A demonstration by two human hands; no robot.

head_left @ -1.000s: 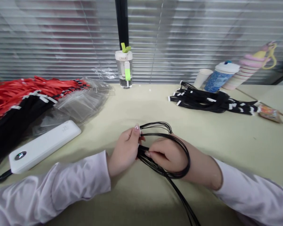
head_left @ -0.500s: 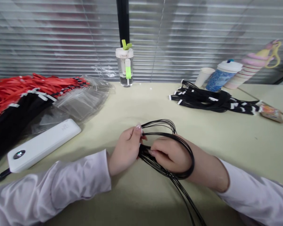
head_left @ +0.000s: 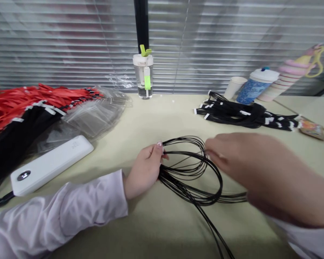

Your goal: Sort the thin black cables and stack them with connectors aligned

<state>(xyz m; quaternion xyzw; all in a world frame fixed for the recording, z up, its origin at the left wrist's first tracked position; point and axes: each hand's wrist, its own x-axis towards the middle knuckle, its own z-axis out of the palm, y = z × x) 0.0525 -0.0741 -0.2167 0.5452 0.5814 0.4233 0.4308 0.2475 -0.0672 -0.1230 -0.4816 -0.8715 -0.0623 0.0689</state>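
Observation:
My left hand (head_left: 145, 169) is closed around one end of a bundle of thin black cords (head_left: 218, 180), with the thumb pressed on top. Small white bits show at its fingertips. The cords fan out to the right in overlapping loops, and loose ends trail toward the bottom edge. At the right side of the loops is my right hand (head_left: 232, 154), blurred by motion, its fingers pinched together. A thin strand appears to run to those fingertips, though blur hides the exact grip.
On the left lie red straps (head_left: 37, 97), black cords with white tags (head_left: 24, 133), clear plastic bags (head_left: 94, 115) and a white power bank (head_left: 52, 165). Behind stand a water bottle (head_left: 143, 77), paper cup (head_left: 234, 87) and blue cup (head_left: 255, 88). Tagged black bundles (head_left: 240, 113) lie back right.
My right hand has moved right and up from beside my left hand, out of the cord loop. More of the loops now shows. My left hand keeps its hold in place.

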